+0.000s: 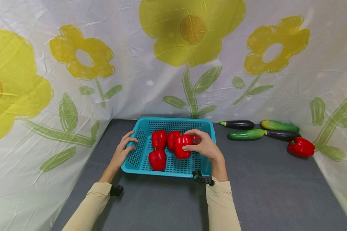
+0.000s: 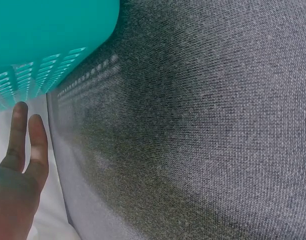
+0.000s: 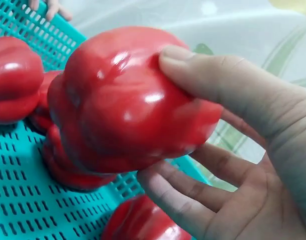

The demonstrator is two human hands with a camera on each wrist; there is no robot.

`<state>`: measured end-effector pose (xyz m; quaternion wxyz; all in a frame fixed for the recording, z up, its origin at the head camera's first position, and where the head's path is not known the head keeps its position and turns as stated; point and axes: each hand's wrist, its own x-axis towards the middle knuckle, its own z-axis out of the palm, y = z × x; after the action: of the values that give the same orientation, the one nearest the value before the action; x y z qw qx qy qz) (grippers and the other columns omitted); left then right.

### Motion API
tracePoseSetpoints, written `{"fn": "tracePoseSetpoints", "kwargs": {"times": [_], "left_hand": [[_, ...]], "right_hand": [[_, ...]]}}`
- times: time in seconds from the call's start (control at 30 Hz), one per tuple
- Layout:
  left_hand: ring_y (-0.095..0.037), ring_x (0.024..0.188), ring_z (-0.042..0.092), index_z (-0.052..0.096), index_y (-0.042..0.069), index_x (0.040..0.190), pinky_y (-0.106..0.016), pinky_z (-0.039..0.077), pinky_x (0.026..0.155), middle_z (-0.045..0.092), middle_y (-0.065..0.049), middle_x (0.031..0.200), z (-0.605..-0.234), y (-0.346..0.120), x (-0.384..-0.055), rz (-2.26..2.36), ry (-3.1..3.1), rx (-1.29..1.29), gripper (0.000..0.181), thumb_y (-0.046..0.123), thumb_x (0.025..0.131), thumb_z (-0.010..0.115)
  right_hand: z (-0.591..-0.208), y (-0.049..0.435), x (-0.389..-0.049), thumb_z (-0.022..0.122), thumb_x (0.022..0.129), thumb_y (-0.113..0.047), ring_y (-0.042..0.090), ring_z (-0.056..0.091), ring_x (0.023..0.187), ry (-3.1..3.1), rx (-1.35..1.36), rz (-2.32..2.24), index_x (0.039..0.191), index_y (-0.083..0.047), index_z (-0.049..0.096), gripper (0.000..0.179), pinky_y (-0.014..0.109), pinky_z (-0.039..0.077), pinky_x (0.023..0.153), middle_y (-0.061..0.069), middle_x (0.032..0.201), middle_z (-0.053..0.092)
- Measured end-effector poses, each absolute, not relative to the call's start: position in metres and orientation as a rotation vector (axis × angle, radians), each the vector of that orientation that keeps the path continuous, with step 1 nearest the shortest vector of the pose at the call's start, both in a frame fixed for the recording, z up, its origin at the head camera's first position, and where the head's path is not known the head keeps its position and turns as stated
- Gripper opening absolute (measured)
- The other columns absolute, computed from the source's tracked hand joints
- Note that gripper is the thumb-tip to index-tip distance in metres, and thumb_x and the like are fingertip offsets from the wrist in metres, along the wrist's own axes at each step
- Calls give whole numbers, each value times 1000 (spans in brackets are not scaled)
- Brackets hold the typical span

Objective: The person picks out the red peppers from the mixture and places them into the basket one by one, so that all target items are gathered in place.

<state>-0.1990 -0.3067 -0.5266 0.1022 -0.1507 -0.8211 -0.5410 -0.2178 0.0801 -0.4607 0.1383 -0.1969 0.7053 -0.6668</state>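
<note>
Pepper, glossy, red and lobed (image 1: pixel 180 146), was pinched by the right hand (image 1: pixel 205 146) over the turquoise perforated plastic basket (image 1: pixel 167 174), just toward three o'clock of centre. The left hand (image 1: pixel 123 146), relaxed, rested at the basket's nine o'clock side, apparently steadying it.

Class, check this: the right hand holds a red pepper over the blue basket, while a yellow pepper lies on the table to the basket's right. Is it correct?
No: the pepper on the table is red, not yellow, as the head view shows. The right hand does hold a red pepper over the basket.
</note>
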Motion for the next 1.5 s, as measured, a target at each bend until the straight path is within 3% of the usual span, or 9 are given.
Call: {"fn": "tracePoseSetpoints", "kwargs": {"times": [0.23,0.53,0.9,1.2,1.4,1.5], "left_hand": [[-43,146,20,63,-9,114,-48,33,97,29,-25,158,-527,-306,-199,-1589,-2420,-440,20,-10,98,50],[-41,147,19,63,-9,114,-42,33,96,29,-25,158,-526,-307,-198,-1606,-2410,-441,20,-9,98,50],[-40,147,19,63,-8,115,-35,34,95,30,-22,159,-525,-307,-196,-1584,-2421,-444,22,-8,98,49],[-42,147,20,63,-9,115,-42,34,96,29,-23,159,-525,-305,-197,-1606,-2413,-443,22,-10,98,50],[-45,146,19,63,-10,114,-40,35,95,28,-28,158,-525,-305,-197,-1605,-2416,-447,23,-12,97,49],[-47,146,18,63,-12,113,-47,34,97,28,-31,157,-525,-305,-197,-1626,-2406,-451,22,-12,97,49]], "right_hand": [[-463,70,-219,82,84,-7,38,56,113,2169,-586,-1784,128,2,61,50,43,56,79,14,124,61],[-468,61,-219,84,81,-6,32,53,117,2187,-535,-1737,129,1,61,54,42,56,79,10,126,59],[-474,52,-213,85,79,-5,37,52,118,2217,-500,-1743,127,1,61,54,42,56,78,16,125,60],[-481,47,-212,88,75,-5,34,53,117,2254,-426,-1678,123,0,63,54,43,57,77,12,122,60],[-482,45,-211,88,75,-5,33,53,117,2257,-384,-1660,121,-3,63,52,43,57,77,12,123,60],[-482,44,-210,88,75,-6,33,53,116,2254,-358,-1657,121,-4,63,52,43,57,76,12,123,60]]}}
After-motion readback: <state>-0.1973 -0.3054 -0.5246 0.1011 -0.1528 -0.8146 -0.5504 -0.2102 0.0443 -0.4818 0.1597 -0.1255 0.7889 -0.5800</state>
